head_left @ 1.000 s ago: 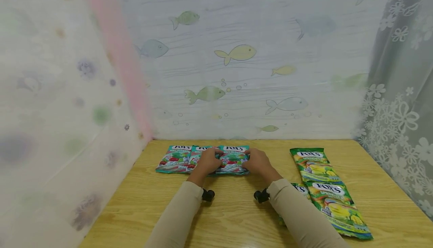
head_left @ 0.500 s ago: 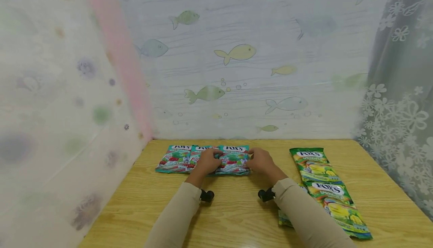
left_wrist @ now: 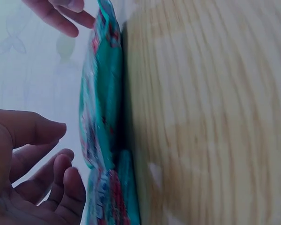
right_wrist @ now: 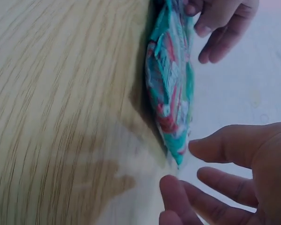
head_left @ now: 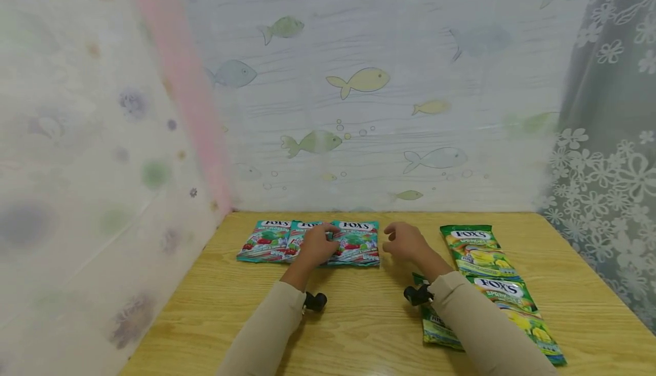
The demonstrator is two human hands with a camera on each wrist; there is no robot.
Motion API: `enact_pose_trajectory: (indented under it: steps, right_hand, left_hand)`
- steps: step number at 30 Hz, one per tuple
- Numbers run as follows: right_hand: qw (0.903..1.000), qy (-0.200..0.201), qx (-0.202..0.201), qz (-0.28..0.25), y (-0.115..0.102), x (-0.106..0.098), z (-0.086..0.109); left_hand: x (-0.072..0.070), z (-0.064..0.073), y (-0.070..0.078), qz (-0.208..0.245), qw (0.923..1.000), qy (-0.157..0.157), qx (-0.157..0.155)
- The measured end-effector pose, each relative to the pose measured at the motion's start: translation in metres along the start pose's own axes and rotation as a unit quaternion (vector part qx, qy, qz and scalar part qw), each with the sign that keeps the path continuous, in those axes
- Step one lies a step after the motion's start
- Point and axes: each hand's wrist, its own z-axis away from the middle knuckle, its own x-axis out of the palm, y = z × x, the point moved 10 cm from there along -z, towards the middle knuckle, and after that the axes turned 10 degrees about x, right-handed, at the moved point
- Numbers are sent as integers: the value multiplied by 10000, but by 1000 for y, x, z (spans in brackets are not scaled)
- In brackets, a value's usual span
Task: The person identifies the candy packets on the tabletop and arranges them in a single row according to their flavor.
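Observation:
Three teal Fox's candy bags lie in a row at the back of the table: a left bag (head_left: 265,243), a middle bag (head_left: 296,240) and a right bag (head_left: 360,245). My left hand (head_left: 316,246) hovers over the seam between the middle and right bags, fingers loosely bent, partly hiding the middle one. In the left wrist view its thumb and fingers (left_wrist: 33,131) stand apart from the teal bags (left_wrist: 100,93). Off the right bag's right edge is my right hand (head_left: 407,243), its fingers spread and holding nothing. The right wrist view shows its thumb (right_wrist: 220,145) close to the bag's corner (right_wrist: 175,145).
Green Fox's bags lie on the right: one at the back (head_left: 476,250), one in front of it (head_left: 528,319), and another (head_left: 435,330) partly under my right forearm. The wooden table (head_left: 353,325) meets a fish-print curtain (head_left: 359,154) at the back.
My right hand has let go of the right teal bag's edge and moved right, away from it. The left hand has hardly moved, and the teal bags lie as before.

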Motion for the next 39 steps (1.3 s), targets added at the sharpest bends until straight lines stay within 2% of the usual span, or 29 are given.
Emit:
enact_pose_trajectory:
  steps: [4,9,19,29,34,39]
  right_hand:
    - [9999,2,-116,120,3,-7,9]
    - [9996,-57,-281,-73,6,-16,25]
    - [9986,-49,-507,-115,20,-37,58]
    - [9989,-98,-450,-52,36,-57,84]
    - [9990,-106,-436,13,45,-65,96]
    - [9993,-133,-350,50,58,-72,104]
  left_hand:
    - [2,4,11,92,9998,63,168]
    - [10,9,27,46,9992,29,384]
    - [38,18,57,491,9962,-322,647]
    - [68,29,83,507,9929,-643,860]
    - [85,37,92,648,9901,-854,904]
    - [98,45,100,827,9879,-1025,818]
